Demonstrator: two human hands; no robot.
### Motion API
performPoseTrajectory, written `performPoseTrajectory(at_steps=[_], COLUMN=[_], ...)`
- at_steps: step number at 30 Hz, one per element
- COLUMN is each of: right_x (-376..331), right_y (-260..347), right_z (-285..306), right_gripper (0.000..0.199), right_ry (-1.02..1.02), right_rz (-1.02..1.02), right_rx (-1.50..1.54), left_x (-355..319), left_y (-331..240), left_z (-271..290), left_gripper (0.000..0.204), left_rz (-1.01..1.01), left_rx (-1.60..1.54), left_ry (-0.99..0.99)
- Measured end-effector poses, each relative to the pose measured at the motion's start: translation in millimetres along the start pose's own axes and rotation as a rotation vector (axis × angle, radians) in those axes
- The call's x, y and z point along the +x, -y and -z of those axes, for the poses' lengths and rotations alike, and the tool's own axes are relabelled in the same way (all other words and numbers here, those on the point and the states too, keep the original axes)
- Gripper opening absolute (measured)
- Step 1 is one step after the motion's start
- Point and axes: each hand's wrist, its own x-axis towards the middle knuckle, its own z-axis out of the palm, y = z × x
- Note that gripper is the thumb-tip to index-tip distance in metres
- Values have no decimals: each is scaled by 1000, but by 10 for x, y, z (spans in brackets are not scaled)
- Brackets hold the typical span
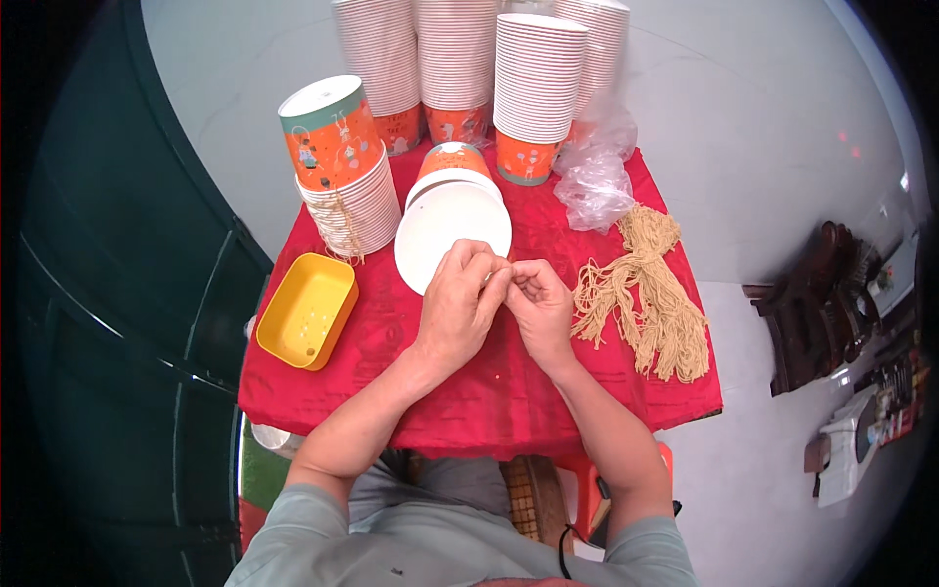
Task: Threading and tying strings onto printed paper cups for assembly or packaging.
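Observation:
My left hand and my right hand meet in front of me, both with fingers pinched together at the fingertips. Whatever lies between them is too small to make out. Just beyond, an orange-printed paper bucket lies tipped over, with its round white side facing me; my left hand overlaps its lower right edge. A bundle of tan cords rests to the right of my right hand. At the left stands a yellow plastic box with a few tiny bits in it.
A red cloth covers the table. Tall stacks of white-rimmed paper buckets stand along the back wall. Another stack at the left has loose cords hanging on it. Crumpled clear plastic lies at the back right.

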Motion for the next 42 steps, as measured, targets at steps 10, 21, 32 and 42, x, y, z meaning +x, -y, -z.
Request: performPoseTrajectory(at_steps=[10,21,32,42], right_x=[4,72,82,90], right_y=[115,304,296,361], right_z=[12,148,93,120], right_gripper=[15,12,13,12], right_ry=[31,162,280,255], right_rz=[19,-57,-145,-67], right_rx=[-35,41,98,-232], left_x=[-23,135,303,205], left_y=[-36,-270,-234,78], left_z=[60,427,666,484], left_gripper=[10,28,21,15], left_rz=[-97,246,304,293], left_rx=[-9,-230,-91,-129], left_ry=[62,304,516,508])
